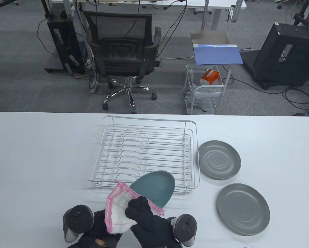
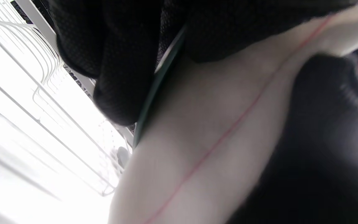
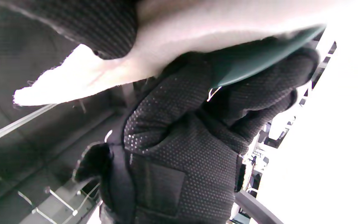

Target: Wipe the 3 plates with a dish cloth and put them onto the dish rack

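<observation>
Right hand [image 1: 149,222], at the bottom centre, presses a white dish cloth [image 1: 118,206] with pink edging against a tilted teal plate [image 1: 157,187], fingers curled over the cloth. Left hand [image 1: 97,227] grips that plate from beneath. Beyond them the white wire dish rack [image 1: 144,152] holds nothing. Two grey ridged plates [image 1: 243,209] [image 1: 219,159] lie flat on the white surface [image 1: 35,155] at the right, near each other.

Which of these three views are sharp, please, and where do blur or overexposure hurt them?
Table view: sharp and evenly lit. Left wrist view: the dish cloth is motion-blurred, the dish rack washed out white. Right wrist view: its right side is blown out; the teal plate is soft.
</observation>
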The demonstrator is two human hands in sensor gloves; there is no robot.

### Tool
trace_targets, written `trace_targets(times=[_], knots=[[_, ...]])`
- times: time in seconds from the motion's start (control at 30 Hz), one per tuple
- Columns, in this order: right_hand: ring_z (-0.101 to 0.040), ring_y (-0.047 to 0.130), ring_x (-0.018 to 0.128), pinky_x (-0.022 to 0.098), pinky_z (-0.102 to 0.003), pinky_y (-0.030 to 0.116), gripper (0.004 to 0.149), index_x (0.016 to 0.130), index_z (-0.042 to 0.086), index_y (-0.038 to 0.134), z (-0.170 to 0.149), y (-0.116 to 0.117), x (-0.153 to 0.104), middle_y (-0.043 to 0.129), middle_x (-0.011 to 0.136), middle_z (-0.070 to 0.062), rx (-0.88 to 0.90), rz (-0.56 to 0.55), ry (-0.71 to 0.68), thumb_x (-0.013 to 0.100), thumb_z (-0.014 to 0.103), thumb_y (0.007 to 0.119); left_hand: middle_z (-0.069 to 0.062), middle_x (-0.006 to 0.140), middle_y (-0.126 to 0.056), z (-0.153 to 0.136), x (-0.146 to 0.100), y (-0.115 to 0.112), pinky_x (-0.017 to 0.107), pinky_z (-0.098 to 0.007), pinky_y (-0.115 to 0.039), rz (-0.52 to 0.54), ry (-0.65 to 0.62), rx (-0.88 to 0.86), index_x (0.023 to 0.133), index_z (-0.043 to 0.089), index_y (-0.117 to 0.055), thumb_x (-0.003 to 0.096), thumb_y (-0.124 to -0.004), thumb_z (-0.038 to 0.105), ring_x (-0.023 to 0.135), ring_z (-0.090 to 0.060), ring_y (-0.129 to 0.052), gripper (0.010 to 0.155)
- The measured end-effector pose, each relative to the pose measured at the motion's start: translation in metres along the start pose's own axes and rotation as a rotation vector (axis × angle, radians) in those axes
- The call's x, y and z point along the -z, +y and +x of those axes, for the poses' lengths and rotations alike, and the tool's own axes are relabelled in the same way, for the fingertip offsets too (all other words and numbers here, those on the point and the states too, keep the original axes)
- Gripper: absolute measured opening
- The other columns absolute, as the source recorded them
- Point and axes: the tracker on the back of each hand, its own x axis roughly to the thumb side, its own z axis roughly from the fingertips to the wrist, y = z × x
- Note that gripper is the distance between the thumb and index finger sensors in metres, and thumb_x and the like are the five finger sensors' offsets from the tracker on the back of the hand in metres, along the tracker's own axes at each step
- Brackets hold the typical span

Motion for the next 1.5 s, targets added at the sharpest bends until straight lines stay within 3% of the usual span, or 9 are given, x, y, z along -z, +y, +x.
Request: trace_targets(times=[0.13,0.4,0.63,0.87,1.17,1.3,1.5], knots=[[-0.033,0.032,0.090,0.064,-0.055,0.033,0.052,0.092,0.009,0.070,-0.007,-0.003,0.001,0.053,0.099,-0.015,-0.027,0.012,0.071,0.048,0.036,0.075,-0.005,0.112,-0.069,-0.002,-0.002,0.008,0.062,-0.054,-0.079,0.048,0.001,-0.026,0.110,0.032,-0.032,0.0546,-0.078,0.026,0.064,-0.035,-0.110,0.072],[-0.036,0.033,0.090,0.063,-0.054,0.032,0.052,0.093,0.009,0.071,-0.011,-0.008,0.001,0.053,0.098,-0.015,-0.243,0.051,0.133,0.048,0.036,0.075,-0.008,0.110,-0.072,-0.004,-0.004,0.014,0.059,-0.054,-0.080,0.082,0.009,-0.010,0.110,0.027,-0.035,0.0537,-0.079,0.026,0.060,-0.037,-0.111,0.071],[-0.035,0.029,0.090,0.063,-0.056,0.031,0.052,0.093,0.008,0.070,-0.017,-0.020,0.002,0.051,0.099,-0.015,-0.353,0.018,0.189,0.049,0.035,0.075,-0.009,0.109,-0.073,-0.006,-0.005,0.018,0.058,-0.055,-0.081,0.105,0.021,-0.024,0.109,0.025,-0.036,0.0531,-0.079,0.026,0.058,-0.037,-0.112,0.071],[-0.034,0.027,0.089,0.063,-0.057,0.030,0.052,0.093,0.008,0.070,-0.012,-0.031,0.001,0.049,0.099,-0.014,-0.516,-0.093,0.177,0.048,0.035,0.075,-0.013,0.107,-0.074,-0.008,-0.003,0.015,0.056,-0.054,-0.082,0.051,0.036,-0.074,0.109,0.021,-0.037,0.0526,-0.080,0.026,0.055,-0.037,-0.112,0.071],[-0.032,0.023,0.089,0.063,-0.057,0.028,0.052,0.093,0.010,0.069,0.004,-0.053,0.001,0.046,0.099,-0.012,-0.626,-0.243,0.074,0.048,0.034,0.075,-0.016,0.106,-0.074,-0.009,0.004,-0.001,0.055,-0.054,-0.083,-0.126,0.031,-0.079,0.109,0.018,-0.035,0.0525,-0.080,0.026,0.053,-0.036,-0.114,0.072],[-0.035,0.027,0.090,0.063,-0.058,0.032,0.052,0.093,0.010,0.070,0.014,-0.065,0.000,0.050,0.099,-0.012,-0.552,-0.291,0.000,0.048,0.035,0.075,-0.013,0.106,-0.076,-0.016,0.006,-0.001,0.054,-0.053,-0.083,-0.117,0.065,-0.085,0.109,0.020,-0.036,0.0533,-0.078,0.025,0.052,-0.034,-0.114,0.070],[-0.043,0.034,0.090,0.063,-0.062,0.036,0.052,0.092,0.008,0.071,0.021,-0.078,-0.007,0.052,0.099,-0.016,-0.111,-0.433,0.009,0.047,0.035,0.075,-0.007,0.100,-0.085,-0.023,0.003,0.017,0.052,-0.053,-0.084,-0.008,0.091,-0.011,0.108,0.025,-0.048,0.0537,-0.076,0.024,0.046,-0.032,-0.114,0.061]])
